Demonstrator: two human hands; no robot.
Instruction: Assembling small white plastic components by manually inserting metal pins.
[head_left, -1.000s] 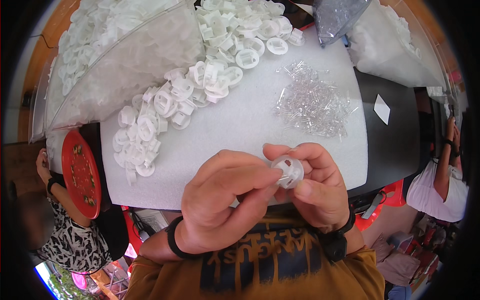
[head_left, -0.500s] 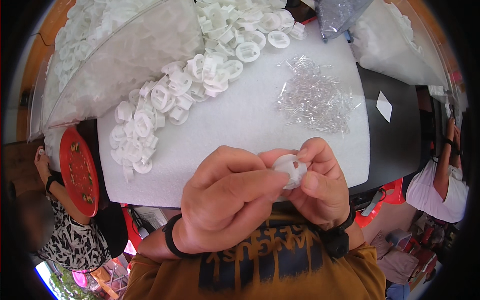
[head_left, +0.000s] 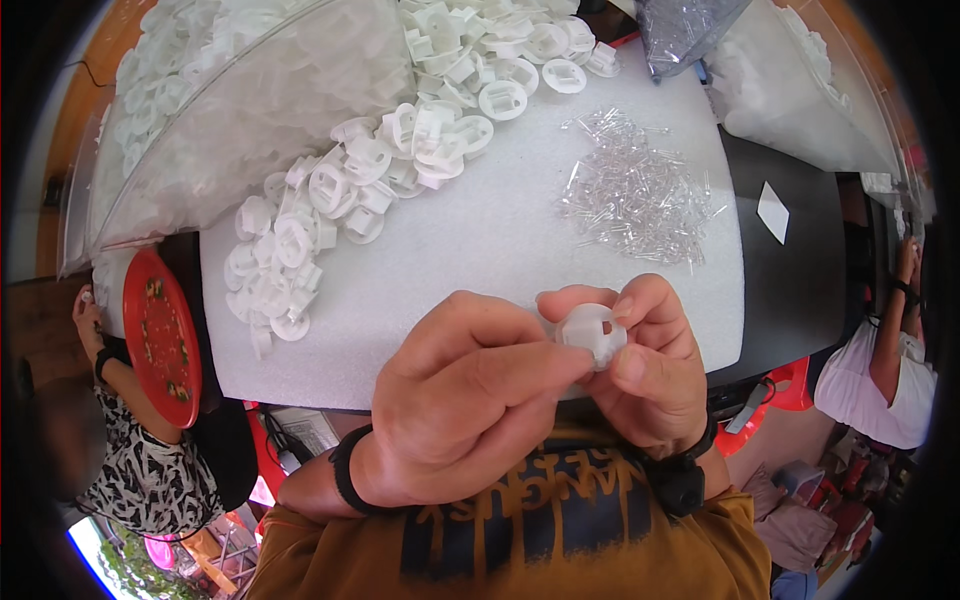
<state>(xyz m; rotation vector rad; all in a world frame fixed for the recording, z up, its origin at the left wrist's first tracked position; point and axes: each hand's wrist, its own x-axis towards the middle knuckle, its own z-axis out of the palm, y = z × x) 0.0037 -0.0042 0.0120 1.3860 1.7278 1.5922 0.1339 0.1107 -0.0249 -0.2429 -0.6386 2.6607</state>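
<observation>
A small round white plastic cap (head_left: 588,336) with a square hole is held up over the near edge of the foam-covered table. My right hand (head_left: 655,370) grips its rim between thumb and fingers. My left hand (head_left: 470,390) is closed in a pinch, its fingertips against the cap's lower left side. Whatever lies between those fingertips is hidden. Beyond my hands, to the right, is a heap of thin clear pins (head_left: 645,190). To the left a long pile of similar white plastic parts (head_left: 345,185) spreads over the white foam sheet (head_left: 470,240).
A large clear bag (head_left: 260,130) full of white parts stands at the far left. Another plastic bag (head_left: 800,110) and a grey bag (head_left: 685,30) lie at the far right. A red tray (head_left: 160,340) sits at the left. People work at both sides.
Both hands and the cap have shifted slightly to the right in view. The cap has turned a little, and its square hole shows more plainly. The grip looks the same.
</observation>
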